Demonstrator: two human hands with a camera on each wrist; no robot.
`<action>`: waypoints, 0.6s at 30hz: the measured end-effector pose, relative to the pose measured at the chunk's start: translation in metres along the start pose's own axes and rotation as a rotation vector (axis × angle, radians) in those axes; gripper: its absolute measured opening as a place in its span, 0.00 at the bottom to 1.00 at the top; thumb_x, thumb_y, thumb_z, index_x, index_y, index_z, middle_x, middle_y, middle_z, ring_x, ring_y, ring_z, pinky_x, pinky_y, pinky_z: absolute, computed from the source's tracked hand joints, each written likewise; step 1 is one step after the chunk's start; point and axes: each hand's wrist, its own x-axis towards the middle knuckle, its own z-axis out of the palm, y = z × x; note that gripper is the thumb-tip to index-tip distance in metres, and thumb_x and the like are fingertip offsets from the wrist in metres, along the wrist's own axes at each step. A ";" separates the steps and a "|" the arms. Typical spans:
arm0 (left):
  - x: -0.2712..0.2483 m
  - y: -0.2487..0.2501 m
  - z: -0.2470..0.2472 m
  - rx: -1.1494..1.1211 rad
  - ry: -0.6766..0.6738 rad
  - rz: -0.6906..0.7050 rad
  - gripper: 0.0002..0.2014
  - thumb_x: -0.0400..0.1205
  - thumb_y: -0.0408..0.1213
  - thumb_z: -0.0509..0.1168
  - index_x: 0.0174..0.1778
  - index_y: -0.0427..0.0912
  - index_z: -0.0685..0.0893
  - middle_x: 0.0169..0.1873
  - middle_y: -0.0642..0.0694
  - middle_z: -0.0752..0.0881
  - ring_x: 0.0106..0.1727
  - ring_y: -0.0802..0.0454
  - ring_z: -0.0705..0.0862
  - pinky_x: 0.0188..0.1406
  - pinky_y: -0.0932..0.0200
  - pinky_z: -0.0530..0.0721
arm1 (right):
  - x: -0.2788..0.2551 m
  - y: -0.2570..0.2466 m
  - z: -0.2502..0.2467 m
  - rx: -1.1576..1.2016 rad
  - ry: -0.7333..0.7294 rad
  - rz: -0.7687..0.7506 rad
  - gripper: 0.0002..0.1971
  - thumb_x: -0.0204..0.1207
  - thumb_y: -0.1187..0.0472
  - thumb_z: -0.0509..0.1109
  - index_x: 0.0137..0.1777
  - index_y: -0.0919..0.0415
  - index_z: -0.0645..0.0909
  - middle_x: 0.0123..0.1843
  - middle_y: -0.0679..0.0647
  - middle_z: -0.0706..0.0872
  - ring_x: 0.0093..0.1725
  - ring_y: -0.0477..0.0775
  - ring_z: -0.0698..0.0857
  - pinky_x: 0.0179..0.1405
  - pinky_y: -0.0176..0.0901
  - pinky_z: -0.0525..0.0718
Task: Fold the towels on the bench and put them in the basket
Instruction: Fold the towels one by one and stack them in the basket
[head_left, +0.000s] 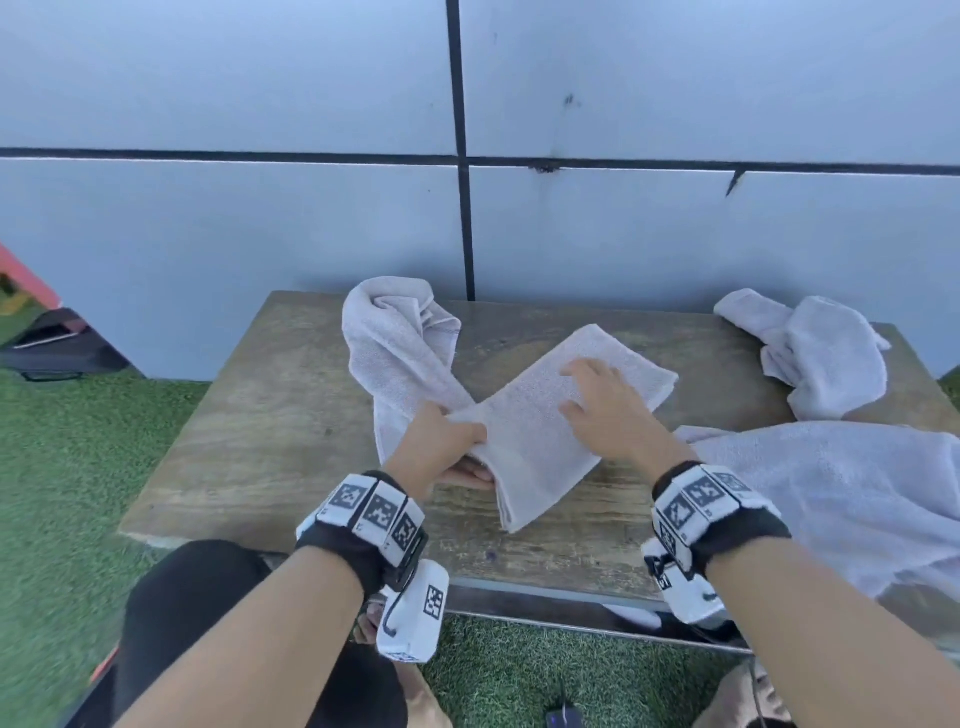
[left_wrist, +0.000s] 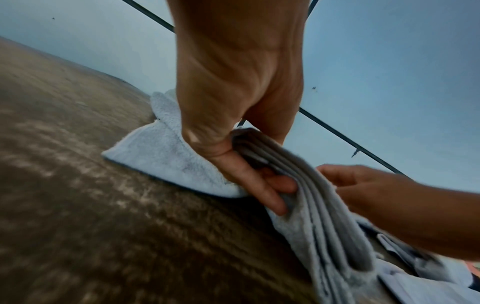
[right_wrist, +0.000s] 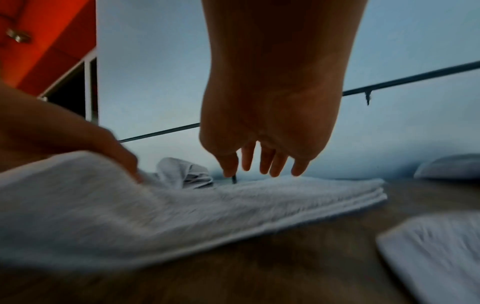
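A folded pale grey towel (head_left: 545, 431) lies slantwise in the middle of the wooden bench (head_left: 270, 426). My left hand (head_left: 447, 452) grips its near left edge, thumb on top and fingers under the lifted layers (left_wrist: 319, 209). My right hand (head_left: 602, 405) lies flat on the towel's top with its fingers spread and straight (right_wrist: 270, 164). The towel's far end (right_wrist: 337, 189) rests flat on the wood. No basket is in view.
A crumpled towel (head_left: 400, 343) lies just behind my left hand. Another bunched towel (head_left: 821, 353) sits at the back right, and a spread towel (head_left: 857, 493) hangs over the bench's right front. A panelled wall (head_left: 675, 228) stands behind; green turf (head_left: 78, 457) surrounds the bench.
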 end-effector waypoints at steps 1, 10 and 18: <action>-0.006 -0.003 0.001 -0.007 -0.004 0.013 0.25 0.80 0.26 0.64 0.69 0.49 0.65 0.41 0.27 0.90 0.30 0.39 0.90 0.31 0.47 0.91 | -0.013 -0.002 0.011 0.005 -0.074 -0.038 0.23 0.85 0.61 0.60 0.80 0.54 0.66 0.84 0.53 0.65 0.79 0.59 0.65 0.77 0.55 0.66; -0.039 -0.001 0.022 -0.194 -0.078 0.070 0.09 0.86 0.29 0.63 0.59 0.31 0.80 0.45 0.27 0.90 0.44 0.37 0.92 0.50 0.46 0.92 | -0.091 0.001 0.051 0.027 -0.175 -0.132 0.44 0.73 0.68 0.68 0.87 0.47 0.54 0.89 0.45 0.49 0.88 0.48 0.45 0.87 0.55 0.38; -0.060 0.006 0.027 0.139 -0.108 0.216 0.21 0.79 0.18 0.60 0.67 0.38 0.77 0.52 0.36 0.87 0.49 0.42 0.90 0.46 0.55 0.91 | -0.114 -0.010 0.031 0.658 0.098 0.056 0.06 0.87 0.57 0.65 0.53 0.53 0.83 0.23 0.41 0.76 0.20 0.40 0.67 0.26 0.37 0.68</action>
